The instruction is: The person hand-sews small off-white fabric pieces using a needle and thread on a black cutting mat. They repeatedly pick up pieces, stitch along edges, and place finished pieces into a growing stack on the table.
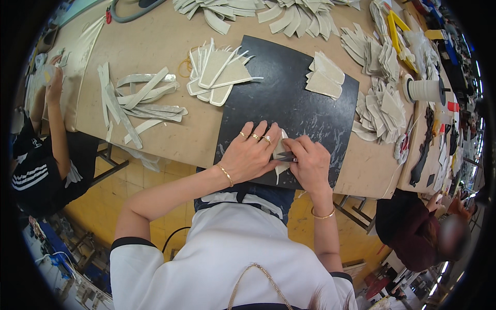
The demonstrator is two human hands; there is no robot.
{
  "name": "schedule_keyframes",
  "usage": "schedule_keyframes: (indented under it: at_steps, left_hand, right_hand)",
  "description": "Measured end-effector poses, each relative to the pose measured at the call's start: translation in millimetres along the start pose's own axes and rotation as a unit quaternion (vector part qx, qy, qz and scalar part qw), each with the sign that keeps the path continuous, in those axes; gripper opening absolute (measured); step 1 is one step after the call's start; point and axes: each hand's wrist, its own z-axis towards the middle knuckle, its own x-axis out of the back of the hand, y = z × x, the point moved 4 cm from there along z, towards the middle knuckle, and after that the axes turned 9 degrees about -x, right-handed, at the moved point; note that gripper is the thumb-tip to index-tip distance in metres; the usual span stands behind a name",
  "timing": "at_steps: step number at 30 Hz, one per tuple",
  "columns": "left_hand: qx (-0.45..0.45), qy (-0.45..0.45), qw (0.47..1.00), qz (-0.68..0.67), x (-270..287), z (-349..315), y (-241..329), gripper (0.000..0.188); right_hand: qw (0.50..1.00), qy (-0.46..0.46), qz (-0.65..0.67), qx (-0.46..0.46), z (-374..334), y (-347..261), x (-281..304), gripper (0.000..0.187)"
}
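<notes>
My left hand lies flat on a small pale fabric piece at the near edge of a black cutting mat, fingers spread and pressing it down. Touching it from the right, my right hand grips a small dark tool, apparently snips, whose tip meets the fabric piece. Most of the piece is hidden under my fingers. Further up the mat sit a small stack of pale cut pieces and a pile of shaped pieces with thin strips.
The tan worktable carries loose pale strips, fans of cut pieces at the back and right, a white thread spool and a yellow tool. One person sits at the left, another at the lower right.
</notes>
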Motion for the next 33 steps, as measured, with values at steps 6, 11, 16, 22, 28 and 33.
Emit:
schedule_keyframes:
  at_steps: [6,11,16,22,28,33]
  left_hand:
    - [0.007,0.013,1.000,-0.002,-0.1,-0.6,0.1,0.065]
    - [0.005,-0.001,1.000,0.003,-0.4,-1.0,1.0,0.065]
    - [0.006,-0.019,1.000,0.005,-0.2,-0.3,1.9,0.067]
    - [0.010,-0.028,1.000,0.001,-0.1,-0.5,2.0,0.070]
    - [0.011,-0.023,0.999,-0.023,2.8,1.1,-0.6,0.071]
    - [-0.001,-0.028,0.997,-0.072,5.8,2.5,-11.5,0.066]
  right_hand:
    - [1.000,0.007,0.009,-0.006,1.6,11.5,2.7,0.044]
    - [1.000,-0.022,-0.017,-0.008,-3.0,12.5,-0.5,0.054]
    - [0.999,-0.019,-0.033,-0.002,-4.5,7.3,-1.4,0.053]
    - [0.996,-0.041,-0.079,0.010,-2.1,-1.4,-0.5,0.045]
    - [0.987,-0.092,-0.129,-0.001,0.0,-13.4,-0.8,0.045]
    - [0.982,-0.134,-0.121,-0.048,-4.0,-12.3,1.8,0.047]
